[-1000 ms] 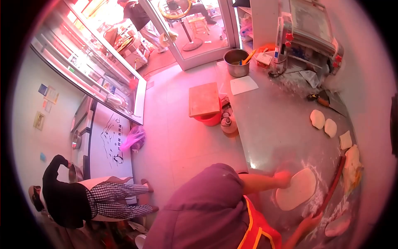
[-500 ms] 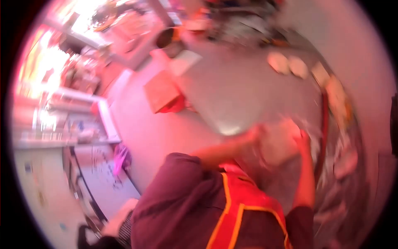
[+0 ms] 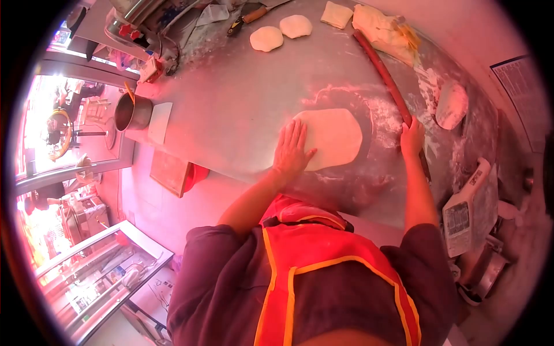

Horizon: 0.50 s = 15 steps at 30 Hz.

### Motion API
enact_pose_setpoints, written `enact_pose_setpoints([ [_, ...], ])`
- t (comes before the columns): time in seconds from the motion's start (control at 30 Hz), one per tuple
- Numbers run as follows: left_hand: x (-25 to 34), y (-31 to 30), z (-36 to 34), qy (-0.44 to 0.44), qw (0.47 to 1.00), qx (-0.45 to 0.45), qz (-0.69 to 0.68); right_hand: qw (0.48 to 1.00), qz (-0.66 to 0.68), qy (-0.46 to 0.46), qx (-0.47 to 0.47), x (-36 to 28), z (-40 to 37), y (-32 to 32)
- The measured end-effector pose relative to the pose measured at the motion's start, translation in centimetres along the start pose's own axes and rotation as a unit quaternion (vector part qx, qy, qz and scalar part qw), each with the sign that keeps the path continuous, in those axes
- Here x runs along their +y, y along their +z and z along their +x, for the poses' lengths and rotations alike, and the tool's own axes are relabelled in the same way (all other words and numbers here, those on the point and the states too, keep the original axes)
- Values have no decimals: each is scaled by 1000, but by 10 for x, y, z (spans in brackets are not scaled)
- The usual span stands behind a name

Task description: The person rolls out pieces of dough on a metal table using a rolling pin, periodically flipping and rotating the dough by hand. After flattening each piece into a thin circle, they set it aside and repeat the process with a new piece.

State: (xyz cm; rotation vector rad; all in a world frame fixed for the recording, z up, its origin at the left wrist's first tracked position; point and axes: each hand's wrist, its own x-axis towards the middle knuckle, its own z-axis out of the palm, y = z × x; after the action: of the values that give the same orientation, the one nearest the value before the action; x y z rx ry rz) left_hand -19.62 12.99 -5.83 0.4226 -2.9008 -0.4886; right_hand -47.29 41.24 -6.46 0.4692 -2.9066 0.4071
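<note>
A flattened sheet of dough (image 3: 336,141) lies on the floured metal worktop (image 3: 231,109). My left hand (image 3: 291,149) rests on its left edge, fingers stretched out and palm down. To the right, my right hand (image 3: 412,138) is wrapped round a long reddish-brown rolling pin (image 3: 383,70), near its lower part. The pin slants across the worktop to the right of the dough, apart from it. Loose flour (image 3: 384,118) is scattered between the dough and the pin.
Two round dough pieces (image 3: 266,38) lie at the back, near a wooden-handled tool (image 3: 255,14). Larger dough (image 3: 384,34) sits behind the pin, and a floury lump (image 3: 452,106) at right. A scale (image 3: 468,210) stands at front right; a pot (image 3: 133,111) stands left.
The view has turned and sharpened. Both hands were at the dough sheet in the blurred earlier frame; now it lies flat under my left hand, and my right hand has moved onto the rolling pin.
</note>
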Motion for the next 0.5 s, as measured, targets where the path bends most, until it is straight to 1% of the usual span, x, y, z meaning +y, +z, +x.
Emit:
enact_pose_setpoints([
  [0.07, 1, -2, 0, -4, 1000, -15, 5, 1000, 27, -8, -13, 2, -9, 1],
  [0.1, 1, -3, -2, -14, 1000, -22, -15, 999, 39, -12, -20, -2, -15, -2],
  [0.17, -9, -6, -1, -37, 997, -30, -55, 994, 90, -57, -24, -10, -47, -9],
  [0.2, -16, -11, -1, -45, 998, 8, -38, 990, 115, -79, -28, -15, -68, -14],
  [0.27, -30, -28, -7, -60, 995, 75, -4, 978, 120, -150, -76, -40, -99, -39],
  [0.33, -34, -50, -9, -60, 992, 112, 10, 964, 134, -190, -132, -59, -127, -47],
  [0.4, -38, -58, -10, -43, 989, 140, 24, 950, 165, -213, -156, -76, -148, -59],
  [0.43, -38, -55, -13, -28, 992, 122, 27, 942, 181, -224, -170, -79, -158, -64],
  [0.5, -42, -46, -20, 2, 996, 84, 32, 952, 153, -199, -178, -75, -181, -63],
])
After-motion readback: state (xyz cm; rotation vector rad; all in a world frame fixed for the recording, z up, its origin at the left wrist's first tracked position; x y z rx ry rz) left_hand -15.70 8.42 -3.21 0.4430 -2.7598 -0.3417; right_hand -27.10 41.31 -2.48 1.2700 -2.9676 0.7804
